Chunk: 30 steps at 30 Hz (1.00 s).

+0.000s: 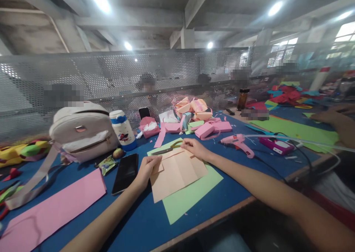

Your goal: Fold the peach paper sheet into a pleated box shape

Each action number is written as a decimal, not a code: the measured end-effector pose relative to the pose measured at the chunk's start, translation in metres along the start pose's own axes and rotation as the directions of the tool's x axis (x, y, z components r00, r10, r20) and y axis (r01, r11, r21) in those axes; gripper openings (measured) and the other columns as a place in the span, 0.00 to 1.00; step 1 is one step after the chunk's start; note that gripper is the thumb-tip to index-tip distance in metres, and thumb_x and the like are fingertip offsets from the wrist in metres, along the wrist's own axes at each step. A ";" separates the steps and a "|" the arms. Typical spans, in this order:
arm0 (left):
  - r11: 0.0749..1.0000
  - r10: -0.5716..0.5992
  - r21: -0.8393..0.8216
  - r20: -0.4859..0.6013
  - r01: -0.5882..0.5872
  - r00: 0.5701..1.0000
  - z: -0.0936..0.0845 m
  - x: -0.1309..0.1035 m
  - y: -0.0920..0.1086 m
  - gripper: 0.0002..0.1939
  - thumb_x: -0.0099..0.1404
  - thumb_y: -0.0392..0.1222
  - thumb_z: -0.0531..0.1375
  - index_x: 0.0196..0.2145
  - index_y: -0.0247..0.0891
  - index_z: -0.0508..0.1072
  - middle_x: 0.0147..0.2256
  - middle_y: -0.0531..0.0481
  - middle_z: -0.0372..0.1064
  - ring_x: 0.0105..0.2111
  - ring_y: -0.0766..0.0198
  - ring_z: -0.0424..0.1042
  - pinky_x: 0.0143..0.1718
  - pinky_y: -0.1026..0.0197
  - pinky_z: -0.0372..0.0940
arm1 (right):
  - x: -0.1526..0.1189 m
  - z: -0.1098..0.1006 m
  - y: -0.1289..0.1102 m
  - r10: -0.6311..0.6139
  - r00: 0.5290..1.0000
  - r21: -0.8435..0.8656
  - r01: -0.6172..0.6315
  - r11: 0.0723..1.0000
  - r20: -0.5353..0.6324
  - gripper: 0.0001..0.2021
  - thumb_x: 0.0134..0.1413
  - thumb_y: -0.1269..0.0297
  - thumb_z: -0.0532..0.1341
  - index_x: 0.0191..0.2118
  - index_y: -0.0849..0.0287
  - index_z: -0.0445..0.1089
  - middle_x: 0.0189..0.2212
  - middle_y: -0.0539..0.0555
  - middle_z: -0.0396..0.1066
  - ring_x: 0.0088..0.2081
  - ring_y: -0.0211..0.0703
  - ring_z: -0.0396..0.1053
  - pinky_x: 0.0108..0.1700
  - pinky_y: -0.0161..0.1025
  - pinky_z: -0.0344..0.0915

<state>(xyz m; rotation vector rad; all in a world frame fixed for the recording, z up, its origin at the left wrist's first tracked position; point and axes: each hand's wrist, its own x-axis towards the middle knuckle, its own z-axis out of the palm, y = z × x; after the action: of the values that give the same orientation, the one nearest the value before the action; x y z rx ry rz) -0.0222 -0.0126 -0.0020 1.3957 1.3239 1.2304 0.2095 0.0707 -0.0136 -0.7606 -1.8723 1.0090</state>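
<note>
A creased peach paper sheet point(177, 174) lies over a green sheet point(191, 202) on the blue table. My left hand point(148, 168) pinches the peach sheet's left edge, fingers closed. At its top edge, my right hand point(192, 147) is closed on the same sheet, beside the yellow handles of a pair of scissors point(168, 149). The scissors lie behind the sheet, blades pointing left. A black phone point(125, 173) rests left of my left hand.
Pink paper point(59, 207), a backpack point(83, 131) and a bottle point(123, 130) are at left. Folded paper pieces point(194, 111) are piled behind. A pink glue gun point(239, 144) and purple device point(276, 144) sit right, near another person's hand point(330, 117).
</note>
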 end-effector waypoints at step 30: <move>0.998 -0.029 0.064 -0.015 0.030 0.999 -0.008 0.010 -0.013 0.17 0.59 0.52 0.67 0.30 0.32 0.74 0.27 0.53 0.72 0.24 0.66 0.70 0.24 0.66 0.61 | 0.001 -0.005 0.007 0.214 0.975 0.150 -0.204 0.967 -0.053 0.20 0.38 0.48 0.71 0.27 0.60 0.68 0.23 0.47 0.67 0.28 0.40 0.65 0.29 0.34 0.57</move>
<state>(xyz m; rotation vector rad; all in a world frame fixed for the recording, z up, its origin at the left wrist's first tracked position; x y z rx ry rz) -0.0322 -0.0018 -0.0119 1.4092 1.3994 1.1891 0.2142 0.0768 -0.0173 -0.9088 -1.6648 1.2206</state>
